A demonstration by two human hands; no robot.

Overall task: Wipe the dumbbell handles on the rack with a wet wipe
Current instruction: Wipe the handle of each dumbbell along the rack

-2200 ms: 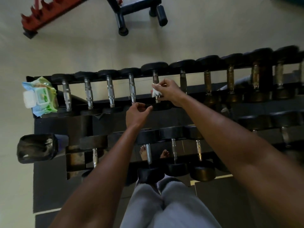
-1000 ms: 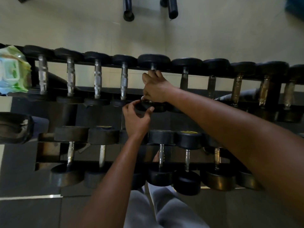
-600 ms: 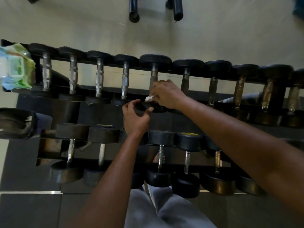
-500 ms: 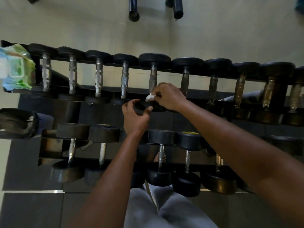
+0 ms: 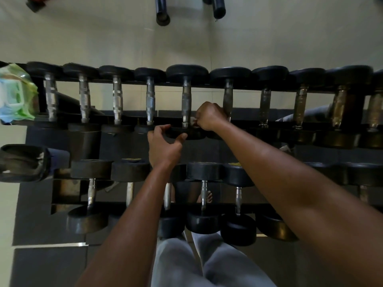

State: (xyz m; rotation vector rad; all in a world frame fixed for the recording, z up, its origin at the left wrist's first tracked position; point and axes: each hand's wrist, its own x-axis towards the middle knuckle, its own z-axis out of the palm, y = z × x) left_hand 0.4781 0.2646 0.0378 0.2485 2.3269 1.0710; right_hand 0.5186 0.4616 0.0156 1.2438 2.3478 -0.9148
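Note:
A two-tier black rack carries several black-headed dumbbells with metal handles. My right hand is curled into a fist at the near end of the fifth dumbbell's handle on the upper tier, holding a small white wet wipe of which only a sliver shows. My left hand grips the near head of that same dumbbell from below and left, thumb and fingers round its rim.
A green and blue wet wipe pack lies on the rack's upper left end. A dark bag hangs at the left. Bench legs stand on the pale floor beyond. My grey trousers are below.
My right hand has slid down the handle toward the near head and closed over the wipe, which now shows less. My left hand stays on the dumbbell head.

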